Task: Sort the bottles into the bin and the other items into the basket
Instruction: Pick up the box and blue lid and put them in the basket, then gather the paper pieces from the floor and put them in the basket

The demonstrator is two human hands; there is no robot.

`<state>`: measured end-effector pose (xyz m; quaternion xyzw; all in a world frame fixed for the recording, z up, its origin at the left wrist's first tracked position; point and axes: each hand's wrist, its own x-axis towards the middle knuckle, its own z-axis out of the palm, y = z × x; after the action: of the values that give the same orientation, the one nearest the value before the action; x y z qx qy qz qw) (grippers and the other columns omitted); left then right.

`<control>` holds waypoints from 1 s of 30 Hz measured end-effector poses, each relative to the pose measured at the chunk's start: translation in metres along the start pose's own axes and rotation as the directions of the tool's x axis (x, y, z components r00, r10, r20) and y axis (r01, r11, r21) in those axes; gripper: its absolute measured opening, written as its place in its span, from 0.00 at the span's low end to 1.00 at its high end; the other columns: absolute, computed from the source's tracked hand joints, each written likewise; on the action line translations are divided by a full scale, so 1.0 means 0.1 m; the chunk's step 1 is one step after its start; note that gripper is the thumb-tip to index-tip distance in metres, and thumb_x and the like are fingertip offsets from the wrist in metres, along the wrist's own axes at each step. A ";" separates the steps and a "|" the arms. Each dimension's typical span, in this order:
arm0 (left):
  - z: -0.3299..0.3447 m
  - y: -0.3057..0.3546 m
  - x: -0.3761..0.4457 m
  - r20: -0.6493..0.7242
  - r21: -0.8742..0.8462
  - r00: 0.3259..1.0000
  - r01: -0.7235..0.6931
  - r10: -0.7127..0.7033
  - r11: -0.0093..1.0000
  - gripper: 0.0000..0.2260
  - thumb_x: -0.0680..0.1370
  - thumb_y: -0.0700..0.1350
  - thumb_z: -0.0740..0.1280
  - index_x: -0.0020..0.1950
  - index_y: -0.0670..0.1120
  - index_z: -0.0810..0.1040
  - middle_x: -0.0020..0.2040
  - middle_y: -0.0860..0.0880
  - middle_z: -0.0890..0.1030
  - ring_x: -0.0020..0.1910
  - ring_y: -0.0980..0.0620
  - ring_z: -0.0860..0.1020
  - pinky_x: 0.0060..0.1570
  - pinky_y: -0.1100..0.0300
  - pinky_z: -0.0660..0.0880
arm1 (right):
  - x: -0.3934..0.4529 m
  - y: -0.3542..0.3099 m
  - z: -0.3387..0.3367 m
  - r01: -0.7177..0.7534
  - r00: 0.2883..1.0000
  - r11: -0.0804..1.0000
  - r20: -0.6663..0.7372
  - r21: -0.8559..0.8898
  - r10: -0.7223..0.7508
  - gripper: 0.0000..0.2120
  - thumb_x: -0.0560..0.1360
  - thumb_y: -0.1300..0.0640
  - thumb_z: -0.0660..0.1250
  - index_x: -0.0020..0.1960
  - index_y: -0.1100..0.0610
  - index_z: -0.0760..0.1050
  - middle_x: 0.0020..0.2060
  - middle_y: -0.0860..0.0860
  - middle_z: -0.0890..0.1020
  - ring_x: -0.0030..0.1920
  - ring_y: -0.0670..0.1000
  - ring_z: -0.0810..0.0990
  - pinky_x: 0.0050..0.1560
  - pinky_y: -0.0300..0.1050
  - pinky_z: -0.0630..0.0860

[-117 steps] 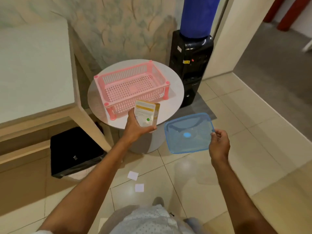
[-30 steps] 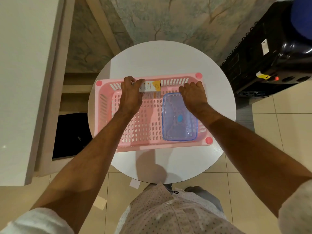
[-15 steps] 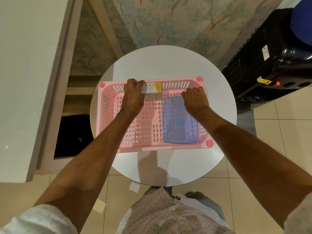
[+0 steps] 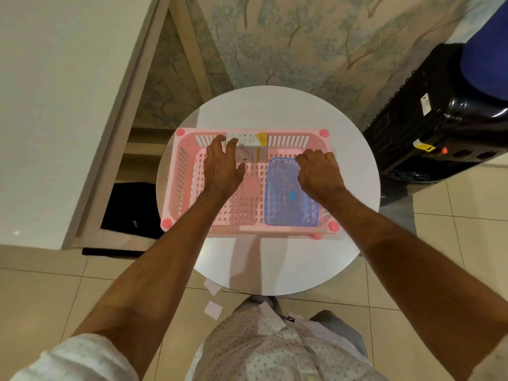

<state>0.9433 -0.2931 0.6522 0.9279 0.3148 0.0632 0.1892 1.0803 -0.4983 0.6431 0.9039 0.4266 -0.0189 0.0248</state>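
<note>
Basket [image 4: 181, 171] holds one box [image 4: 254, 148], one lid [image 4: 286, 196]; both hands' fingers spread.

Round white table [image 4: 275, 111], water dispenser [image 4: 439, 119]

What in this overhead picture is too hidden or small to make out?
- Print on the small box: too small, partly behind the left hand.
- Right hand fingertips on the blue lid: curled under, contact unclear.
- Black bin: mostly under the desk.

no legible text; print on carton [image 4: 251, 148] and dispenser stickers [image 4: 424, 100] too small to read
</note>
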 end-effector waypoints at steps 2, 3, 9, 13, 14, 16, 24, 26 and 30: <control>-0.04 0.03 -0.20 -0.009 -0.011 1.000 0.005 -0.005 1.000 0.28 0.79 0.49 0.71 0.77 0.48 0.66 0.78 0.42 0.63 0.77 0.41 0.62 0.74 0.42 0.65 | -0.13 -0.03 -0.07 0.005 1.000 1.000 -0.018 0.008 -0.005 0.16 0.84 0.54 0.55 0.67 0.58 0.73 0.62 0.56 0.79 0.58 0.56 0.78 0.61 0.51 0.70; -0.07 0.04 -0.31 -0.015 -0.018 1.000 0.009 -0.009 1.000 0.28 0.79 0.49 0.70 0.77 0.48 0.66 0.79 0.43 0.63 0.77 0.41 0.62 0.74 0.42 0.64 | -0.20 -0.04 -0.10 0.014 0.999 1.000 -0.029 0.009 -0.013 0.16 0.84 0.54 0.55 0.67 0.58 0.73 0.62 0.55 0.79 0.58 0.56 0.78 0.61 0.51 0.70; -0.19 0.09 -1.12 -0.044 -0.003 0.998 0.051 -0.051 0.999 0.27 0.79 0.49 0.68 0.76 0.46 0.66 0.77 0.41 0.64 0.76 0.40 0.62 0.72 0.42 0.65 | -0.73 -0.11 -0.22 0.096 0.992 0.995 -0.086 0.006 -0.095 0.16 0.82 0.56 0.57 0.67 0.57 0.74 0.62 0.56 0.79 0.58 0.58 0.77 0.60 0.54 0.70; -0.21 0.08 -1.83 -0.091 0.005 0.992 0.085 -0.085 0.996 0.27 0.79 0.48 0.69 0.76 0.45 0.67 0.76 0.40 0.65 0.74 0.40 0.64 0.69 0.42 0.68 | -1.18 -0.19 -0.23 0.197 0.970 0.980 -0.139 -0.041 -0.200 0.17 0.79 0.57 0.58 0.66 0.58 0.74 0.59 0.57 0.79 0.55 0.61 0.76 0.54 0.56 0.68; -0.20 0.06 -2.03 -0.100 0.008 0.990 0.096 -0.095 0.995 0.27 0.79 0.49 0.68 0.76 0.45 0.67 0.76 0.40 0.65 0.74 0.40 0.64 0.69 0.43 0.69 | -1.30 -0.22 -0.23 0.220 0.962 0.974 -0.153 -0.059 -0.227 0.17 0.78 0.58 0.58 0.65 0.58 0.75 0.57 0.57 0.79 0.53 0.61 0.76 0.52 0.56 0.67; -0.17 0.02 -2.43 -0.109 0.031 0.985 0.139 -0.135 0.990 0.27 0.79 0.50 0.68 0.77 0.46 0.67 0.76 0.40 0.65 0.73 0.39 0.65 0.68 0.43 0.70 | -1.55 -0.32 -0.20 0.264 0.943 0.961 -0.189 -0.078 -0.274 0.16 0.77 0.58 0.60 0.63 0.58 0.76 0.54 0.57 0.79 0.50 0.62 0.76 0.50 0.55 0.66; -0.10 -0.46 -4.24 -0.058 0.076 0.932 0.361 -0.358 0.929 0.26 0.77 0.50 0.70 0.74 0.46 0.70 0.73 0.42 0.68 0.69 0.41 0.70 0.66 0.47 0.72 | -2.49 -1.06 0.10 0.498 0.839 0.862 -0.201 -0.088 -0.505 0.14 0.75 0.58 0.62 0.60 0.57 0.76 0.52 0.55 0.79 0.50 0.61 0.76 0.47 0.55 0.67; -0.12 -0.70 -4.73 -0.040 0.082 0.902 0.433 -0.431 0.898 0.24 0.78 0.49 0.69 0.72 0.46 0.71 0.71 0.42 0.69 0.67 0.41 0.71 0.64 0.48 0.72 | -2.71 -1.36 0.18 0.546 0.820 0.835 -0.160 -0.074 -0.550 0.14 0.75 0.57 0.62 0.59 0.56 0.76 0.51 0.55 0.79 0.50 0.60 0.76 0.49 0.54 0.68; -0.13 -1.25 -5.61 0.015 0.082 0.808 0.586 -0.589 0.806 0.26 0.80 0.50 0.67 0.77 0.47 0.67 0.76 0.43 0.65 0.72 0.41 0.67 0.69 0.47 0.69 | -3.11 -2.00 0.31 0.608 0.787 0.792 -0.091 -0.063 -0.611 0.12 0.73 0.57 0.64 0.56 0.56 0.75 0.50 0.55 0.78 0.49 0.59 0.75 0.48 0.54 0.68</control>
<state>0.4254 -0.5389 0.6168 0.7924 0.5846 -0.0284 0.1717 0.7282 -0.6130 0.6239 0.7173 0.6961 0.0288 0.0084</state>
